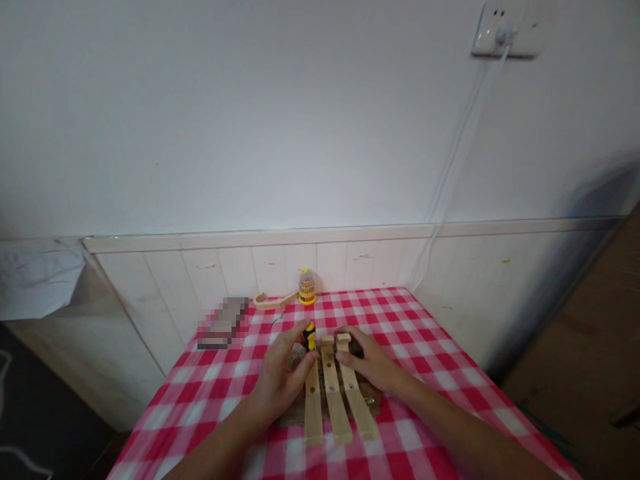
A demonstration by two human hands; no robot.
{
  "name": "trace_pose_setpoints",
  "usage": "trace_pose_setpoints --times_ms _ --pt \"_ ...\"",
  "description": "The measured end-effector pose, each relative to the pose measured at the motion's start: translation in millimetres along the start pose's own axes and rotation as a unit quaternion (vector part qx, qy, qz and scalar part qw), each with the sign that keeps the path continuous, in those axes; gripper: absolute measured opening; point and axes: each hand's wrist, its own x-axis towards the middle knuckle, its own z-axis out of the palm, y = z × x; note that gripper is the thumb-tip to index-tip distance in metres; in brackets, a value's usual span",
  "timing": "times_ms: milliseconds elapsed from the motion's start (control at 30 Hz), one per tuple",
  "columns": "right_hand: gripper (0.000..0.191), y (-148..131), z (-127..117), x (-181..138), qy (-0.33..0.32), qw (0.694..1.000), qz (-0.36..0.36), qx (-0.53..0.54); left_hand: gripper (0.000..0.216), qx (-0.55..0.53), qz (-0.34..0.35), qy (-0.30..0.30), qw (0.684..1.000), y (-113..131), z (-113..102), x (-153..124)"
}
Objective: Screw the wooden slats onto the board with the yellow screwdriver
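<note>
My left hand [283, 373] is closed around a short black-and-yellow screwdriver handle [310, 335], held near the far end of the left wooden piece [313, 410]. Its tip cannot be made out. My right hand [373, 363] has its thumb and forefinger around the far end of the right wooden piece [357, 403]. Between these two lies the middle wooden piece [336, 407]. All three are pale, long and side by side, with dark holes or screw heads partway along. Under them is a brown board or mat [290, 420], partly hidden by my hands.
A red-and-white checked cloth [375, 317] covers the table. At its back stand a clear jar with a yellow base [307, 290] and a hooked wooden piece [273, 303]. A blurred flat rectangle [225, 323] lies left. White panelling [350, 260] bounds the far edge.
</note>
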Motion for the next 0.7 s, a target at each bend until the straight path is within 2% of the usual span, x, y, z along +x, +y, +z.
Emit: trace_pose_setpoints --times_ms 133,200,267,367,500,600,700 --pt "0.056 4 -16 12 0.058 0.991 0.049 0.107 0.052 -0.001 0.013 -0.002 1.000 1 -1 2" --pt "0.056 4 -26 19 0.105 0.980 0.079 0.150 0.051 0.007 0.021 0.003 1.000 2 -1 4" --pt "0.052 0 -36 24 0.123 0.968 0.111 0.189 0.050 0.015 0.026 0.004 1.000 2 -2 5" --pt "0.041 -15 -52 26 0.124 0.965 0.134 0.188 0.049 0.022 0.024 -0.001 0.999 4 -3 6" --pt "0.035 -34 -65 31 0.102 0.977 0.134 0.129 0.050 -0.001 0.012 -0.020 1.000 6 -5 8" --pt "0.031 -44 -63 40 0.085 0.984 0.125 0.097 0.054 -0.016 0.006 -0.025 1.000 4 -5 8" --pt "0.029 -57 -50 50 0.062 0.989 0.108 0.082 0.060 -0.027 -0.017 -0.012 0.999 2 -4 8"
